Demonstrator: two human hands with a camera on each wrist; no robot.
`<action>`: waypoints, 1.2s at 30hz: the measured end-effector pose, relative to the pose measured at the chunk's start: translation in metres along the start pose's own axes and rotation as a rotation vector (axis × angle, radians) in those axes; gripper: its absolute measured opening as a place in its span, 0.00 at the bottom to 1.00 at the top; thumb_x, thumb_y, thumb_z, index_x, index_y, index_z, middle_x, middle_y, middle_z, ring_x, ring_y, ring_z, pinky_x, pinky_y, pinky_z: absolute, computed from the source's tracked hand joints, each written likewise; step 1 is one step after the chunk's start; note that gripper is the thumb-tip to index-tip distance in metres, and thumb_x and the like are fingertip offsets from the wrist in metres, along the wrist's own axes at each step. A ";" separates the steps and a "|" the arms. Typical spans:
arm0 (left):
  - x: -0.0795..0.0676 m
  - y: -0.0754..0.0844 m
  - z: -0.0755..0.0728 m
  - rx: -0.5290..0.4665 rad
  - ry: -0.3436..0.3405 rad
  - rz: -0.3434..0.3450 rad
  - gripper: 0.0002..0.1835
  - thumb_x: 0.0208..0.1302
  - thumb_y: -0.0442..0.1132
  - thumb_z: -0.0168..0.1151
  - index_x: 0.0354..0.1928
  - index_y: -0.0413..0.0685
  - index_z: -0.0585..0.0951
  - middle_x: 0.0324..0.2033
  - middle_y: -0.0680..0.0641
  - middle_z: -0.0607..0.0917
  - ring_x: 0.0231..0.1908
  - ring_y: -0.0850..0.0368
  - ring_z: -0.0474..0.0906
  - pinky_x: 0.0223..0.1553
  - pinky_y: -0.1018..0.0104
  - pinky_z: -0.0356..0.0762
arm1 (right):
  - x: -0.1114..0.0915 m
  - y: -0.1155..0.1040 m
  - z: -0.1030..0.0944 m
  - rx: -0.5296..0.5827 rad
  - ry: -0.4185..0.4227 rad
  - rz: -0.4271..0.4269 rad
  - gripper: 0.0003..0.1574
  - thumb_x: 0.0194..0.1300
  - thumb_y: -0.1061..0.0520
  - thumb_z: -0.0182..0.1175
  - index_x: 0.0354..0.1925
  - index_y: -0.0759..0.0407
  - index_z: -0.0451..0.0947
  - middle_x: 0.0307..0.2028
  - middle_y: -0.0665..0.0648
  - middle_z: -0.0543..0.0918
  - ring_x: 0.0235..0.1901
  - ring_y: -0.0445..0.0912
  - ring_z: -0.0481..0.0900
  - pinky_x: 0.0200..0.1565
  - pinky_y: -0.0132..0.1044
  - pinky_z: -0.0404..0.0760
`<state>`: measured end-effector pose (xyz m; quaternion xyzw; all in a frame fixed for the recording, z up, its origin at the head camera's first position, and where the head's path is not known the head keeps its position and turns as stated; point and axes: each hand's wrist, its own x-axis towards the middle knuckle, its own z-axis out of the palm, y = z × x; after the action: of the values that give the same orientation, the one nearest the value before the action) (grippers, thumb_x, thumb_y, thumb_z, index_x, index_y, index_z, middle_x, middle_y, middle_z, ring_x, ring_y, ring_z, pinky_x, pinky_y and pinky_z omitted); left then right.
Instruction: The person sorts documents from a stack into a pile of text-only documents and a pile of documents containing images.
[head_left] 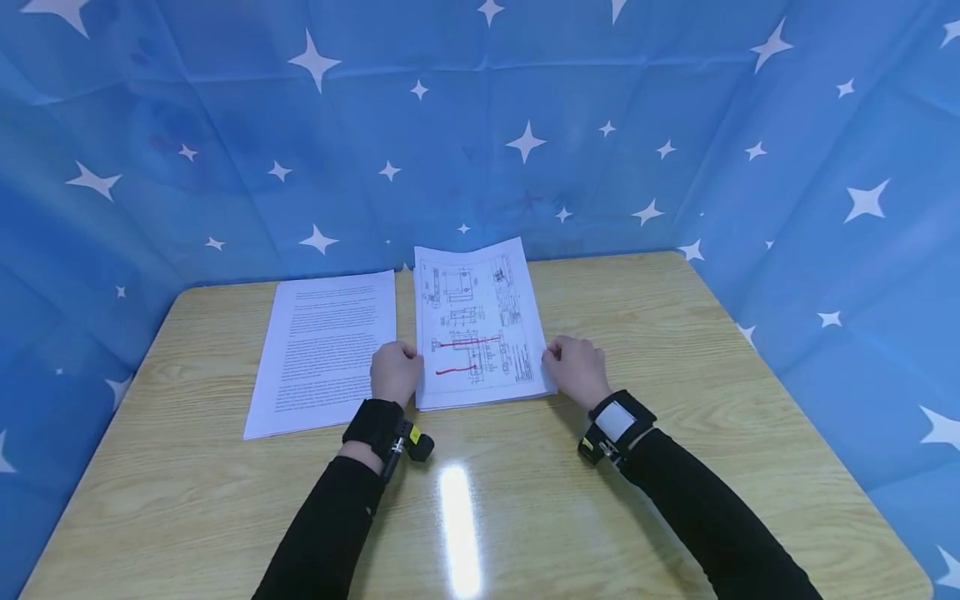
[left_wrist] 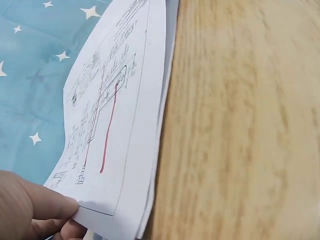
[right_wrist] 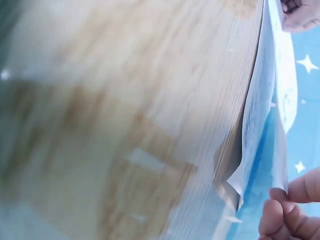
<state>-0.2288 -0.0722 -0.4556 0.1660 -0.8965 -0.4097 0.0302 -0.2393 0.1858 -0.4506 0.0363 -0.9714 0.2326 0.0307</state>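
Note:
A small stack of paper sheets (head_left: 487, 304), its top sheet a technical drawing with two red pen strokes, stands between my hands at the far side of the table. My left hand (head_left: 396, 372) pinches its left edge near the lower corner; the thumb (left_wrist: 60, 205) lies over the drawing's margin in the left wrist view. On the opposite edge my right hand (head_left: 579, 369) pinches the paper between thumb and fingers. Seen from the right wrist, the upper paper (right_wrist: 286, 85) is lifted and bowed, apart from a lower sheet (right_wrist: 257, 95). Exactly how many sheets each hand grips is hidden.
A printed text page (head_left: 326, 350) lies flat to the left, partly behind my left hand. The wooden table (head_left: 187, 500) ends at a blue star-patterned curtain (head_left: 450, 125) behind and on both sides. Light glares off the front middle of the tabletop.

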 end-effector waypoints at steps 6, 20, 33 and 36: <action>-0.002 -0.004 0.006 0.120 0.028 0.049 0.06 0.52 0.38 0.53 0.28 0.43 0.76 0.24 0.47 0.77 0.23 0.54 0.71 0.21 0.66 0.65 | 0.000 0.000 0.002 -0.086 -0.049 0.002 0.14 0.54 0.52 0.47 0.17 0.54 0.69 0.12 0.51 0.70 0.14 0.44 0.67 0.22 0.35 0.60; -0.007 0.000 0.009 0.162 0.039 0.056 0.05 0.50 0.36 0.53 0.22 0.43 0.74 0.19 0.47 0.75 0.19 0.53 0.69 0.16 0.66 0.62 | 0.005 -0.002 0.003 -0.192 -0.095 0.022 0.14 0.54 0.51 0.49 0.16 0.53 0.69 0.12 0.50 0.70 0.17 0.45 0.67 0.29 0.41 0.61; -0.002 -0.003 0.013 0.174 0.030 0.066 0.06 0.51 0.37 0.52 0.24 0.42 0.74 0.19 0.47 0.75 0.19 0.54 0.69 0.16 0.66 0.63 | 0.011 0.000 0.010 -0.209 -0.132 0.042 0.12 0.53 0.49 0.50 0.22 0.56 0.67 0.17 0.52 0.71 0.19 0.46 0.68 0.26 0.40 0.60; -0.002 -0.002 0.013 0.174 0.034 0.069 0.06 0.51 0.37 0.52 0.25 0.41 0.74 0.20 0.46 0.75 0.19 0.54 0.69 0.17 0.66 0.63 | 0.011 -0.001 0.012 -0.216 -0.122 0.032 0.13 0.53 0.49 0.50 0.22 0.56 0.67 0.16 0.52 0.70 0.18 0.46 0.67 0.25 0.39 0.60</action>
<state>-0.2285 -0.0630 -0.4659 0.1439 -0.9333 -0.3260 0.0447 -0.2507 0.1792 -0.4598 0.0316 -0.9913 0.1245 -0.0283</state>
